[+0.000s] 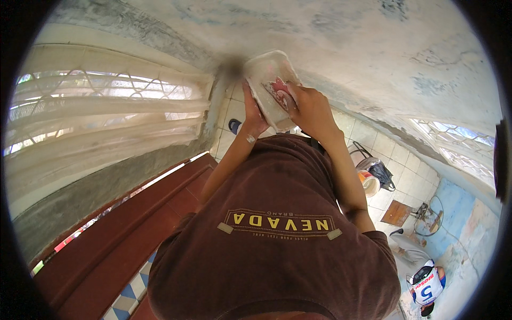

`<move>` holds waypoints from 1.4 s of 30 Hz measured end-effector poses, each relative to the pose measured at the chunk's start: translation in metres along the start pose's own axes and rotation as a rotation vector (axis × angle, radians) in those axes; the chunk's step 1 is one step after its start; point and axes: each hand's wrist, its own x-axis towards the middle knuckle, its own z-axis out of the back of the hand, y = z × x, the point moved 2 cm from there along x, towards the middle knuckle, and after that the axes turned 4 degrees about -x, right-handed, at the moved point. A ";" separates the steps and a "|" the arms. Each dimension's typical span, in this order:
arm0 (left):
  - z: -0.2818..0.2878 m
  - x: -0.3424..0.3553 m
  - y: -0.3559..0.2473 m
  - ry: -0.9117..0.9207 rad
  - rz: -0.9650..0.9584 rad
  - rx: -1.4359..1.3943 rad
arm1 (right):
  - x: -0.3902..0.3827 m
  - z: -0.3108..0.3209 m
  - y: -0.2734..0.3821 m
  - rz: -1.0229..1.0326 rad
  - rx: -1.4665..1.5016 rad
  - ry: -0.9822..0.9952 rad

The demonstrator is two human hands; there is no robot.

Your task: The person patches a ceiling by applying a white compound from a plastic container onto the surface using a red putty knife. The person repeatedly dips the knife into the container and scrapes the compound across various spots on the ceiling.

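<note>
My left hand [254,113] grips a shallow white plastic tray [260,68] by its side, fingers mostly hidden beneath it. The tray is tilted and smeared with whitish paste. Closed around a red putty scraper [278,88], my right hand [316,109] holds it over the inside of the tray. White paste coats part of the scraper's face; whether its edge touches the tray's bottom I cannot tell. Both hands are in front of my chest, close to the patchy pale wall [352,48].
A curtained, grilled window [106,106] is at the left above a red-brown wooden panel [122,240]. On the tiled floor [402,160] at right stand a white bucket [369,183], a black bag [381,173], a brown board [396,213] and a cable [441,213]. Another person [428,282] is at lower right.
</note>
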 end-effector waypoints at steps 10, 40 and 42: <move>0.011 0.004 0.000 0.041 0.017 -0.072 | 0.007 -0.023 0.000 -0.048 -0.103 0.064; -0.003 -0.004 -0.005 -0.100 -0.085 0.018 | 0.008 0.014 -0.021 -0.295 0.282 -0.175; 0.005 -0.007 -0.010 -0.125 -0.073 0.008 | 0.004 0.013 -0.031 -0.508 0.698 -0.091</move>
